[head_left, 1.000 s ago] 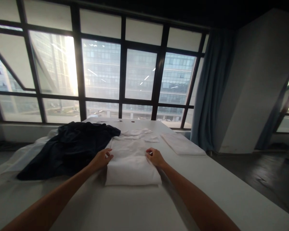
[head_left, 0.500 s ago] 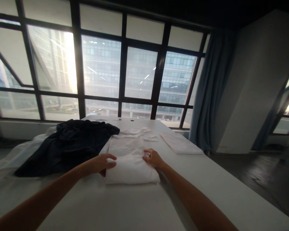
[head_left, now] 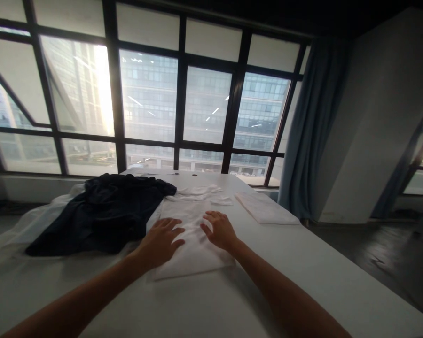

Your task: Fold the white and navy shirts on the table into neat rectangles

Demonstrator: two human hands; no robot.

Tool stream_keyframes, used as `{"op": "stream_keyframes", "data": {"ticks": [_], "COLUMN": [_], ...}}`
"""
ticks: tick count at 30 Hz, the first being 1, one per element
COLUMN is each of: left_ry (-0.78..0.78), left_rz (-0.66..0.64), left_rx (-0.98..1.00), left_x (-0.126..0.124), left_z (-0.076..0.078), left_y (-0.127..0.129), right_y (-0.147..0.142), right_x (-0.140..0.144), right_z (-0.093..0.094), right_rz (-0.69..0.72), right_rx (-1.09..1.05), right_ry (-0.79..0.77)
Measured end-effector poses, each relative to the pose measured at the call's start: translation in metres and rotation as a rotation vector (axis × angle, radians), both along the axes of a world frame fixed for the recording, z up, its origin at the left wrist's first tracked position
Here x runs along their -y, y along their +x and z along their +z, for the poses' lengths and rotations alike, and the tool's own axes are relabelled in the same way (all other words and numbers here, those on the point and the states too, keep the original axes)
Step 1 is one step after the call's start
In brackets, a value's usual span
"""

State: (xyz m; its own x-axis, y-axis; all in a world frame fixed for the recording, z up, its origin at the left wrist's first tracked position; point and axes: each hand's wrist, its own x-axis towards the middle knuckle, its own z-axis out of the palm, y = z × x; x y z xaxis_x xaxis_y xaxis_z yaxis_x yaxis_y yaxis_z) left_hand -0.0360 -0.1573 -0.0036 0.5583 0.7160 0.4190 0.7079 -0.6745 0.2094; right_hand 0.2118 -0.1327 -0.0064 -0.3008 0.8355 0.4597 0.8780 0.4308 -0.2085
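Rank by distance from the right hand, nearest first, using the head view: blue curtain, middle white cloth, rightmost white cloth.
1. Middle white cloth, under the right hand.
2. Rightmost white cloth, farther right.
3. Blue curtain, right, beyond the table.

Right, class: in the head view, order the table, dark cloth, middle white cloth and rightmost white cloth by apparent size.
1. Table
2. Dark cloth and middle white cloth: too close to rank, the white one partly hidden
3. Rightmost white cloth
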Motion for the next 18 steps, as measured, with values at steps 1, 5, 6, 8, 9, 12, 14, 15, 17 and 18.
{"op": "stream_keyframes", "data": {"ticks": [1,5,6,8,9,12,14,15,17,18], "left_ry": [0.019,-0.158,-0.21,-0.27,-0.282,-0.304,-0.314,-0.322,-0.34,-0.345], "left_rz": [-0.058,-0.108,-0.086,-0.039,-0.02,0.012,0.03,0.044,0.075,0.084], "left_rx": [0.016,-0.062,-0.098,-0.166,-0.195,-0.275,-0.315,-0.331,-0.357,-0.369], "left_x": [-0.002,-0.01,-0.01,-0.008,-0.006,0.0,-0.001,-0.003,-0.011,-0.015], "left_z": [-0.007,-0.038,-0.043,-0.045,-0.043,-0.031,-0.025,-0.024,-0.022,-0.021], "left_y": [0.006,0.014,0.012,0.008,0.006,0.002,-0.001,-0.003,-0.011,-0.016], "right_y": [-0.009,-0.028,-0.028,-0.022,-0.018,-0.003,0.006,0.009,0.011,0.011], "right_x": [0.005,0.016,0.017,0.018,0.018,0.019,0.02,0.021,0.024,0.025], "right_z": [-0.001,-0.018,-0.022,-0.025,-0.024,-0.015,-0.008,-0.005,0.0,0.002], "right_rz": [0.068,0.235,0.249,0.255,0.248,0.197,0.15,0.125,0.092,0.086], "right_rx": [0.007,0.104,0.128,0.169,0.189,0.246,0.278,0.294,0.328,0.344], "right_ry": [-0.012,-0.234,-0.296,-0.387,-0.418,-0.486,-0.524,-0.54,-0.558,-0.549]}}
